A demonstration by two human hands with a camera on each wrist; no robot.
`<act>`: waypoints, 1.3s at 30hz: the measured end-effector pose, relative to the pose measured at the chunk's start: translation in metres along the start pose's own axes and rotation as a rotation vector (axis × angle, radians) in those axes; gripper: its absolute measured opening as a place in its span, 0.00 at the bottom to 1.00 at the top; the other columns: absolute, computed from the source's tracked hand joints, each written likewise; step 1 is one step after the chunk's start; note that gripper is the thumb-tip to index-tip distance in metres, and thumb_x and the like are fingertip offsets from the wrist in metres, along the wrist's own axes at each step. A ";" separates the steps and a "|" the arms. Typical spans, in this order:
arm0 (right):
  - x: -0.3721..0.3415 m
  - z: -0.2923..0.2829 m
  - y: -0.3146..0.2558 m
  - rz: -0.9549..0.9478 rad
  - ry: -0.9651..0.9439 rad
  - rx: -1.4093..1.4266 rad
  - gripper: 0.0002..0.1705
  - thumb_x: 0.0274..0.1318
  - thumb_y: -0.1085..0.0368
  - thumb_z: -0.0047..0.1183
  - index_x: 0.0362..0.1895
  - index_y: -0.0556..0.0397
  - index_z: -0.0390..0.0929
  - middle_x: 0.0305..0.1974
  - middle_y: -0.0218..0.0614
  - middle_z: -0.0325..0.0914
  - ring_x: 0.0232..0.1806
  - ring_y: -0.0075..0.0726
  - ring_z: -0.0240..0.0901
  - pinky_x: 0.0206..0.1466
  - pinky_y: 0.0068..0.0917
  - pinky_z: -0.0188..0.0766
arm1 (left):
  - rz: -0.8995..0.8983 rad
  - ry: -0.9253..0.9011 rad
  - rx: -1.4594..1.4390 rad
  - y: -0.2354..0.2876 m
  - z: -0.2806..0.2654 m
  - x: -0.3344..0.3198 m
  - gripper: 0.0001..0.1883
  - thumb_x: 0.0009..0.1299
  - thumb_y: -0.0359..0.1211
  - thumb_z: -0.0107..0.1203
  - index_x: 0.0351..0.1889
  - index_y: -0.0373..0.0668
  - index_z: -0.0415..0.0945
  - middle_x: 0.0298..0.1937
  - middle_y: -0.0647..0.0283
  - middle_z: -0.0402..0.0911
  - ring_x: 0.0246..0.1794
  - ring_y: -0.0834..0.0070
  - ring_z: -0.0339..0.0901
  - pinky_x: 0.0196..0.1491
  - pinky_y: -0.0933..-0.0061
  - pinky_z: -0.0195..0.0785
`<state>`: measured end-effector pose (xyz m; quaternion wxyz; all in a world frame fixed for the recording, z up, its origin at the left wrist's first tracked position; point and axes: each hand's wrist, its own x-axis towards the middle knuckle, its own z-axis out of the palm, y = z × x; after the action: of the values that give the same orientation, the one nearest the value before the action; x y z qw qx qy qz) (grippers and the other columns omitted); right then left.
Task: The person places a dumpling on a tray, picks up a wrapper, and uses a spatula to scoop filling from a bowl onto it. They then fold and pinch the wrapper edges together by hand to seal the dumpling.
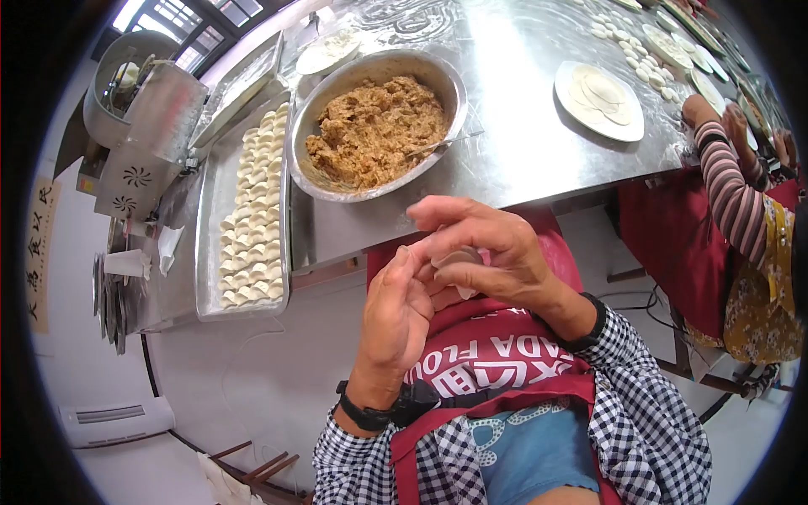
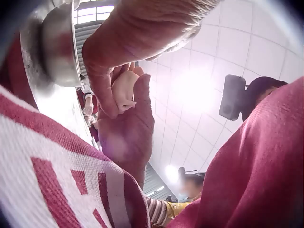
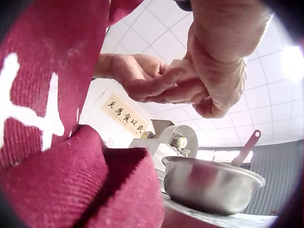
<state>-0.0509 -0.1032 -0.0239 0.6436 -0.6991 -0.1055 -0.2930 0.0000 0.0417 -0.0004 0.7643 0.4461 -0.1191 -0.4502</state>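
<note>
Both my hands meet over the apron, in front of the table's edge. A folded dumpling [image 2: 125, 89], pale and plump, is held between them in the left wrist view. My left hand [image 1: 397, 307] cups and pinches it from one side. From the other side my right hand [image 1: 497, 252] grips it, thumb and fingers bent round the dough. In the head view the fingers hide most of the dumpling. The nearest thing on the table is a big metal bowl [image 1: 300, 173] of brown minced filling [image 1: 379, 126], with a utensil handle [image 1: 446, 143] leaning on its rim.
Left of the bowl, a metal tray [image 1: 278, 310] holds rows of folded dumplings [image 1: 252, 227]. A white plate [image 1: 627, 130] of round wrappers [image 1: 599, 91] and several small dough pieces [image 1: 644, 63] lie right. Another person's striped sleeve [image 1: 724, 168] reaches in. A machine [image 1: 151, 118] stands far left.
</note>
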 end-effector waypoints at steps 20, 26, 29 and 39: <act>-0.005 -0.007 0.007 0.144 -0.076 0.253 0.09 0.44 0.77 0.58 0.34 0.58 0.80 0.53 0.47 0.68 0.47 0.33 0.72 0.49 0.25 0.69 | 0.047 -0.005 0.015 0.000 0.005 0.002 0.24 0.74 0.42 0.33 0.57 0.29 0.59 0.54 0.51 0.69 0.51 0.66 0.71 0.54 0.63 0.67; -0.004 -0.005 0.003 0.099 -0.032 0.192 0.08 0.45 0.76 0.58 0.34 0.58 0.80 0.53 0.46 0.68 0.50 0.35 0.71 0.51 0.25 0.69 | 0.058 -0.033 -0.056 0.000 0.001 0.004 0.22 0.73 0.41 0.35 0.54 0.32 0.61 0.52 0.54 0.69 0.52 0.67 0.70 0.55 0.63 0.65; -0.005 -0.004 0.009 0.116 -0.046 0.293 0.09 0.45 0.76 0.58 0.34 0.57 0.80 0.53 0.45 0.68 0.52 0.35 0.70 0.51 0.26 0.68 | 0.055 -0.075 -0.088 -0.001 -0.002 0.007 0.19 0.73 0.39 0.35 0.53 0.33 0.61 0.53 0.56 0.68 0.53 0.67 0.69 0.57 0.62 0.62; -0.002 -0.006 0.011 -0.033 -0.048 0.072 0.14 0.41 0.77 0.56 0.38 0.55 0.79 0.52 0.45 0.69 0.50 0.38 0.71 0.48 0.27 0.69 | 0.037 0.046 -0.150 0.001 0.006 0.010 0.14 0.73 0.32 0.35 0.53 0.36 0.61 0.52 0.57 0.70 0.50 0.72 0.71 0.55 0.68 0.66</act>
<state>-0.0487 -0.1098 -0.0340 0.6608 -0.6803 -0.1430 -0.2829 0.0029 0.0303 0.0010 0.8061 0.3957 -0.0757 -0.4334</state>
